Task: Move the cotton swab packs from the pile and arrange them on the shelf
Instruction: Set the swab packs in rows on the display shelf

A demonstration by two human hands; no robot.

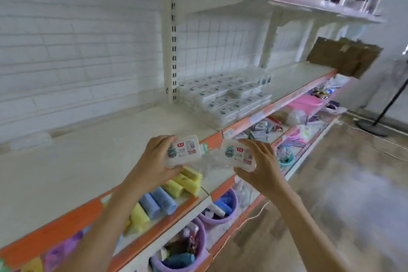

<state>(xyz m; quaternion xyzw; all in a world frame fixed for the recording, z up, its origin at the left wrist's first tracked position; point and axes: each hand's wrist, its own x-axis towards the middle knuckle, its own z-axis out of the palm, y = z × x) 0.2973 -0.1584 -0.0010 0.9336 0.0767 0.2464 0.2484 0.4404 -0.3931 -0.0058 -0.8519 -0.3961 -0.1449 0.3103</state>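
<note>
A: Your left hand (pixel 154 159) has its fingers curled round a clear plastic cotton swab pack with a white label (pixel 184 150), thumb underneath, label facing you.

B: And your right hand (pixel 262 168)?

A: It grips a second clear cotton swab pack (pixel 237 154) the same way. You hold both in the air, near each other but apart, just in front of the orange front edge of the white metal shelf (pixel 99 161).

B: Where are the others?

A: Further along that shelf, a block of stacked matching packs (pixel 223 97) sits against the wire-grid back panel (pixel 220 35). Below your hands, yellow and blue rolls (pixel 163 196) lie on the next level, with purple plastic tubs (pixel 223 207) lower down.
</note>
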